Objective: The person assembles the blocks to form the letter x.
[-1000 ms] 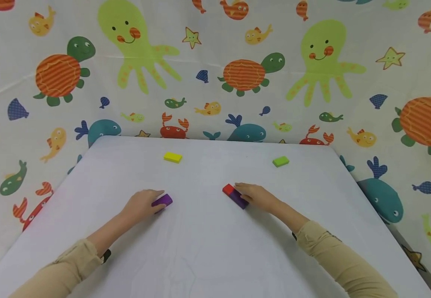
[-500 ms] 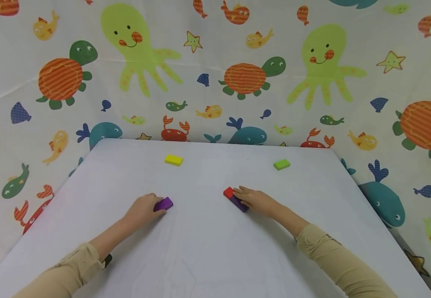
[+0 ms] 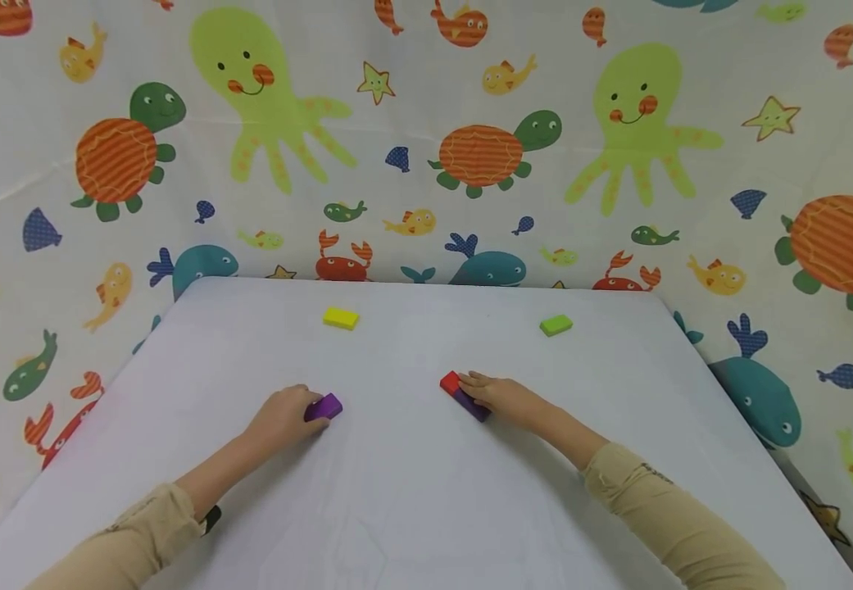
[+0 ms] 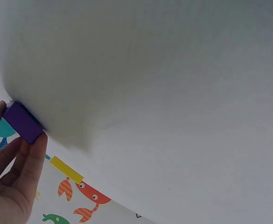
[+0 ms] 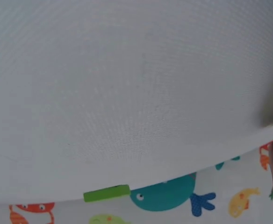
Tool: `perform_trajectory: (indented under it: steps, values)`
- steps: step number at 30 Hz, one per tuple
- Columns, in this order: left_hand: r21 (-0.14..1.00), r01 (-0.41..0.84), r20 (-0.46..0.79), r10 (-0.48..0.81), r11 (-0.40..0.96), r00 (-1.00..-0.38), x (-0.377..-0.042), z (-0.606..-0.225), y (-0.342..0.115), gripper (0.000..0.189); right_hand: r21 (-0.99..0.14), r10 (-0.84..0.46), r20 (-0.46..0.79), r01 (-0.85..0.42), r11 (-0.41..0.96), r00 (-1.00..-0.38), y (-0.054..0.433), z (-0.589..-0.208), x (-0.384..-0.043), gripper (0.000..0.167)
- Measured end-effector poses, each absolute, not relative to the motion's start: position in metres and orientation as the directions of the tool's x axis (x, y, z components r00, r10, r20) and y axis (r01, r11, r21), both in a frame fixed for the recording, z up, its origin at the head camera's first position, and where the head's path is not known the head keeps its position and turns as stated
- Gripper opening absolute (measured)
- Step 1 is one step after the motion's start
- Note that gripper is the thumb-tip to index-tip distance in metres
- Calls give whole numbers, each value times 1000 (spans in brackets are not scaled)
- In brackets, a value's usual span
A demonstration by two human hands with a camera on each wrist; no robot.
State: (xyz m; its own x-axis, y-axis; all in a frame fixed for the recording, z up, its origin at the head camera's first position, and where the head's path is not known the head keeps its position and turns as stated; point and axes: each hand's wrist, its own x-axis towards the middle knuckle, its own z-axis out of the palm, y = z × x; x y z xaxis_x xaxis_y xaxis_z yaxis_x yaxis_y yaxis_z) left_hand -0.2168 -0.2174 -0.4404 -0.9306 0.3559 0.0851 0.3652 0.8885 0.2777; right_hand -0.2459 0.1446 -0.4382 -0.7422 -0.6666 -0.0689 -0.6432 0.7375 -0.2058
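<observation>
5 blks total. My L hand (image 3: 286,414) pinches 1 purple blk (image 3: 324,406) btwn thumb + fingers, left of ctr. My R hand (image 3: 507,400) has fingers over 1 dark blk (image 3: 478,410), end to end w/ 1 red blk (image 3: 450,381), right of ctr; can't tell if I'm gripping. Farther back on surface (image 3: 397,500): 1 yellow blk (image 3: 341,318) L, 1 green blk (image 3: 556,325) R.

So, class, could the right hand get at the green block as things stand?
Probably yes: nothing visible stands between the right hand and the green block farther back, though the hand would likely first leave the dark block it touches.
</observation>
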Motion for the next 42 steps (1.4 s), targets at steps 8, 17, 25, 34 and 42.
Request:
perform_trajectory:
  steps: [8,17,25,34,42]
  values:
    - [277,352,77,345,894,-936,-214,-438,-211,31,-212,-671,-58,-648,732,-739,145,-440,-245,40]
    - [294,388,58,389,874,-919,-212,-436,-190,29,-197,-663,-73,-640,742,-745,147,-444,-243,40]
    - [307,428,47,436,850,-899,-211,-440,-171,29,-233,-665,-73,-636,736,-743,145,-442,-241,40]
    - [328,440,57,447,836,-893,-209,-438,-149,33,-242,-668,-51,-640,729,-742,144,-440,-242,41]
    - [313,478,89,476,821,-875,-211,-435,-137,30,-240,-665,-46,-638,732,-746,146,-438,-246,41]
